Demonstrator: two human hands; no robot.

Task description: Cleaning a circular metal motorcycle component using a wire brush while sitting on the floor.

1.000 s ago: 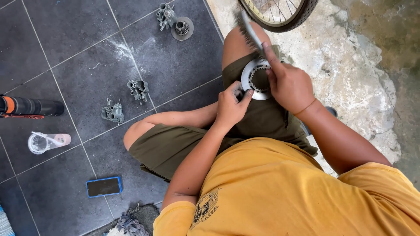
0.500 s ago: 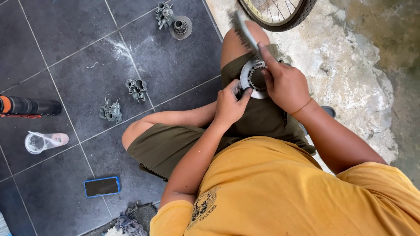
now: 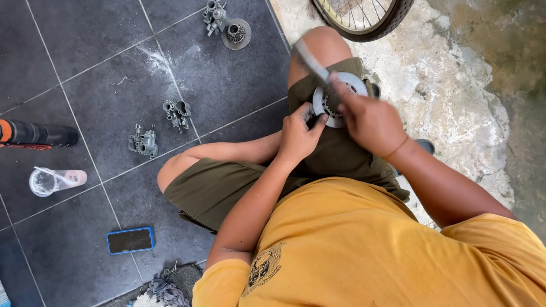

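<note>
On the lap: a round grey metal disc (image 3: 340, 98) with a toothed centre hole is held over the right thigh, against the olive shorts (image 3: 239, 182), below the bare knee.
Left hand (image 3: 298, 135): closed on the near-left edge of the disc, with the thumb laid along the rim and the fingers curled beneath it.
Right hand (image 3: 369, 116): wrapped tight around the handle of a brush (image 3: 310, 57); the fingers are laid over the right half of the disc, so part of it is hidden.
Brush: seen blurred, slanting up and to the left from the right hand, its head near the knee; whether the bristles touch the disc cannot be told.
Floor (image 3: 85, 45): dark grey tiles with pale grout lines are seen on the left; rough, pale concrete is seen on the right.
Metal parts: two small grey cast parts (image 3: 177, 113) (image 3: 143, 142) are laid on the tiles to the left of the legs, near each other but apart.
Far parts: another cast part (image 3: 215, 16) is set just beside a round geared piece (image 3: 236, 33) at the top edge.
Wheel (image 3: 364, 17): a spoked tyre is seen at the top, beyond the knee.
Phone (image 3: 130, 240): a blue-cased phone is laid flat, screen up, near the left thigh.
Left edge: a clear plastic cup (image 3: 48, 181) is lying on its side, and a black and orange tool (image 3: 34, 135) is above it.
Shirt (image 3: 364, 250): mustard yellow, filling the lower right.
</note>
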